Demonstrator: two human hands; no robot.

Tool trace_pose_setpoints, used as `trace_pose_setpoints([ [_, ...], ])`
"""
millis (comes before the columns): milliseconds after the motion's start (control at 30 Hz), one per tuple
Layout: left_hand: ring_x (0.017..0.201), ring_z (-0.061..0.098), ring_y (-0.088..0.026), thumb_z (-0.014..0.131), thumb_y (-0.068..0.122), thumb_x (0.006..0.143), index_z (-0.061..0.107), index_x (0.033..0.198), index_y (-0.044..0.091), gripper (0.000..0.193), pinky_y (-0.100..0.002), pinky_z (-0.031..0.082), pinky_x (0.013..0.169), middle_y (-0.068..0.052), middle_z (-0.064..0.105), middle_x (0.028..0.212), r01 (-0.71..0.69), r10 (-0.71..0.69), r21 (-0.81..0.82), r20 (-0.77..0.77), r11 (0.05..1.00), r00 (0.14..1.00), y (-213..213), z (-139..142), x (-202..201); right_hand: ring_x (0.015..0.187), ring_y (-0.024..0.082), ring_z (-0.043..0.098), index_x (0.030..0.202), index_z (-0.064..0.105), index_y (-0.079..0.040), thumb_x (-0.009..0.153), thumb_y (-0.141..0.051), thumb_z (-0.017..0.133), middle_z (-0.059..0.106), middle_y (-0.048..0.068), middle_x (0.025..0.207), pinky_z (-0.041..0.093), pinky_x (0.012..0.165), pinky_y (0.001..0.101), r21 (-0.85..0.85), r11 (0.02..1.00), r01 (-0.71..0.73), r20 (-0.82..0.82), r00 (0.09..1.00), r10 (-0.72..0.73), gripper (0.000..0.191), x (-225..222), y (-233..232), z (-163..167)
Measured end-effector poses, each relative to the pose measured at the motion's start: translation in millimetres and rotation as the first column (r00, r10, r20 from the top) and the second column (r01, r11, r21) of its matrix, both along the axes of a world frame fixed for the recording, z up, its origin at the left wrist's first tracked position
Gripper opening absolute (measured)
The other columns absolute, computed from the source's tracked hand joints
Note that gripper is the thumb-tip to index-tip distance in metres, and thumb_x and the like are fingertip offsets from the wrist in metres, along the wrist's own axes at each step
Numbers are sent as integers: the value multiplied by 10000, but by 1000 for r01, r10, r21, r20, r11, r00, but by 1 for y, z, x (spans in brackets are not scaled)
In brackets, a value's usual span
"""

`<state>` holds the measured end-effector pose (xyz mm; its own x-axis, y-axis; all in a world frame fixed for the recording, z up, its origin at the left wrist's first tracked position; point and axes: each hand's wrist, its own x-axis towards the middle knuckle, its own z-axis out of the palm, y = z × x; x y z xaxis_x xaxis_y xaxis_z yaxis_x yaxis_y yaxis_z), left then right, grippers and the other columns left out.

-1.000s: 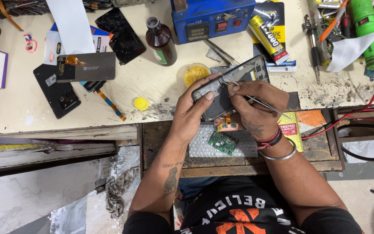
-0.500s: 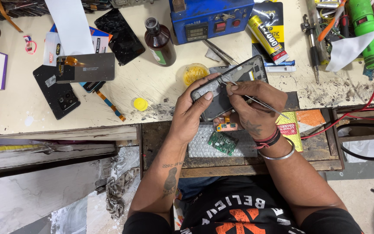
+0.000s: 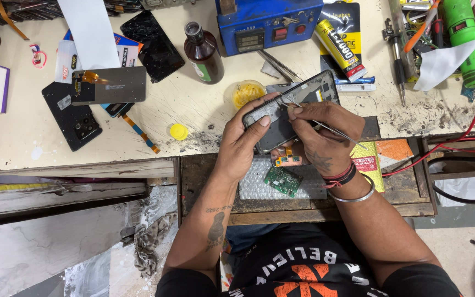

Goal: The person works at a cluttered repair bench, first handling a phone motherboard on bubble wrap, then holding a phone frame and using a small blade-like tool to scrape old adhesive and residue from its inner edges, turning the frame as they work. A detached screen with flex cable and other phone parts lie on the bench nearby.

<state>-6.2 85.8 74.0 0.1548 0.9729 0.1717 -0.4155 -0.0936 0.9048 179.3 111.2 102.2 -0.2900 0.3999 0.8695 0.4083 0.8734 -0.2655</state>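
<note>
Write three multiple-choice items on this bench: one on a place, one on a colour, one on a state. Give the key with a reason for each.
1. Where does the green circuit board lie?
A. on the bubble wrap below the hands
B. on top of the blue box
C. beside the brown bottle

2. What colour is the small cap on the bench?
A. red
B. yellow
C. white

3. What does the right hand hold?
A. nothing
B. the brown bottle
C. tweezers

Key: 1 A, the board rests on the wrap in the recess under the hands. 2 B, the cap left of the hands is yellow. 3 C, its fingers pinch thin metal tweezers over the opened phone, which the left hand grips.
</note>
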Motion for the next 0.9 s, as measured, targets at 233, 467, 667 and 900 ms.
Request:
trace_pose_setpoints([
  [233,1253,623,-168,610,161,1083,553,1470,-21,432,-323,490,1122,-132,665,1362,-15,16,20,-15,1000,1000,1,-3,1,867,217,743,1006,723,-47,877,37,836,697,89,980,617,738,303,-11,1000,7,-15,1000,-7,191,-1,0,-2],
  [467,1254,619,-167,604,146,1079,554,1458,-19,417,-323,494,1112,-123,651,1382,-10,10,-1,5,1000,1000,1,-2,1,820,214,728,990,727,-55,873,39,852,683,81,958,597,699,301,49,997,58,29,998,-60,195,2,0,-3],
  [667,1198,633,-152,607,153,1077,550,1466,-15,428,-314,511,1073,-114,670,1331,-8,8,-7,22,1000,1000,0,0,2,805,184,727,1003,705,-63,930,66,828,698,50,961,584,681,262,-210,978,16,-186,981,-56,193,-1,-4,-6],
  [900,1167,639,-136,604,150,1086,551,1474,-18,426,-295,516,1056,-103,681,1306,0,0,0,18,1000,1000,-1,0,1,811,216,726,1001,737,-79,895,89,826,689,90,938,594,712,299,21,998,63,10,998,-63,217,6,-2,0],
])
